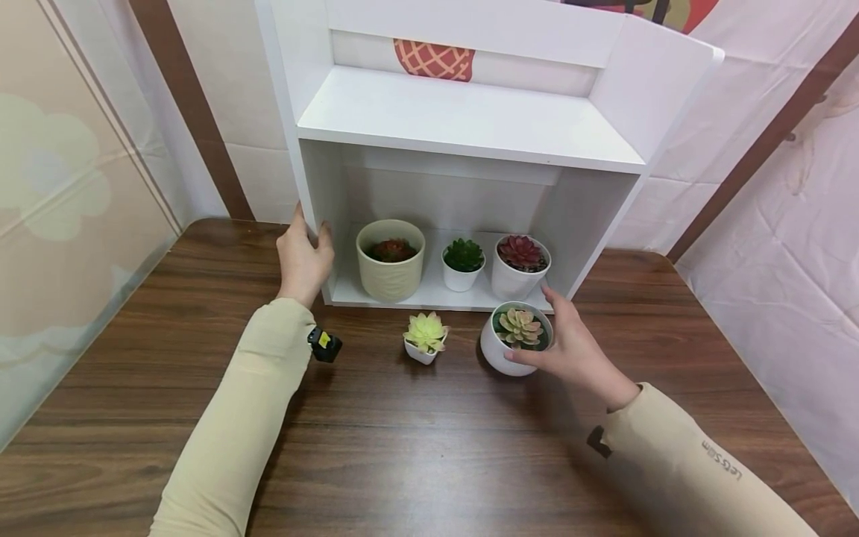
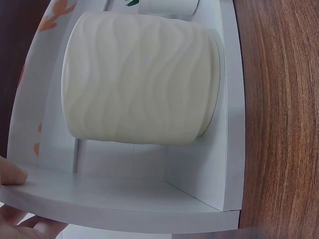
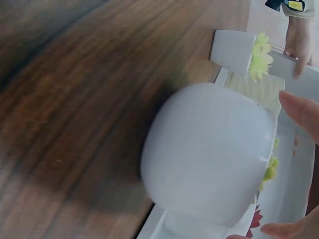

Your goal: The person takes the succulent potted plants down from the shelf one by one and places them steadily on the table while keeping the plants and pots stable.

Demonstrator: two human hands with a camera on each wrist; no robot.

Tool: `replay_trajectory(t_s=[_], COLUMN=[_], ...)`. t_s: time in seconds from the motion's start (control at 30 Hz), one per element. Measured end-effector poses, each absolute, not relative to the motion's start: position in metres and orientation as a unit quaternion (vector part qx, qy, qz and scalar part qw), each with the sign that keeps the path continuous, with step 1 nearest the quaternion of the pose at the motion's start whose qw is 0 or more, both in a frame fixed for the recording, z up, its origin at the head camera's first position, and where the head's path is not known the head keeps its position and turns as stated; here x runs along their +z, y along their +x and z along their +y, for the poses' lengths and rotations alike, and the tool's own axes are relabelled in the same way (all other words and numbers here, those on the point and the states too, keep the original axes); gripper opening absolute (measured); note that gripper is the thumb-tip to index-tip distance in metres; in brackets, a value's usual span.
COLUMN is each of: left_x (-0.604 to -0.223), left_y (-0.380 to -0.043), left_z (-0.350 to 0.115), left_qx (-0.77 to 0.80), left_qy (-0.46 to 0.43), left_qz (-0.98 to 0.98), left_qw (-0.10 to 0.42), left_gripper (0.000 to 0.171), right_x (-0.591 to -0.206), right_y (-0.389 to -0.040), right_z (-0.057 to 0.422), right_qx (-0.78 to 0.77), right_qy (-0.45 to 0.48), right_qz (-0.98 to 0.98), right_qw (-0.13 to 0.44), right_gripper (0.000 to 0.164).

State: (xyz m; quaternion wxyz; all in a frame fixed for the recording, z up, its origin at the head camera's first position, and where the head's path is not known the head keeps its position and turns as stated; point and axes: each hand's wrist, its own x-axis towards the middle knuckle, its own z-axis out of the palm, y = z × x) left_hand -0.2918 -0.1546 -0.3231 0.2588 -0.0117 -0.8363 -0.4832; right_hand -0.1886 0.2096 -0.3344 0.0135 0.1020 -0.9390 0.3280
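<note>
My left hand (image 1: 305,257) grips the left side panel of a white shelf unit (image 1: 470,127), thumb on the inner face and fingers outside. Nearest to it on the lower shelf stands a cream pot (image 2: 139,79) with a wavy surface and a reddish plant. Spread wide, my right hand (image 1: 573,347) reaches about a round white pot (image 3: 209,154) that holds a pale succulent (image 1: 520,328). Its thumb (image 3: 299,112) and fingertips are at the pot's rim. This pot stands upright on the table, just before the shelf's front edge.
A small white pot with a yellow-green succulent (image 1: 426,333) stands on the brown wooden table (image 1: 403,462), left of the round pot. Inside the lower shelf are a small dark green plant (image 1: 464,255) and a red succulent (image 1: 521,253), both in white pots.
</note>
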Motion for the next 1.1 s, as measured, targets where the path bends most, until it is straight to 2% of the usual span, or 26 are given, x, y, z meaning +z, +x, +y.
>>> replay_trajectory(t_s=[1.1], left_x=[-0.324], left_y=[-0.292], left_z=[-0.156], left_qx=[-0.486], left_qy=[-0.021], left_qz=[-0.834], left_qw=[0.261], left_gripper=[0.044], right_x=[-0.305], right_y=[-0.208], right_z=[0.160], right_qx=[0.321], right_qy=[0.151], right_qz=[-0.935], right_qw=[0.001], right_gripper=[0.106])
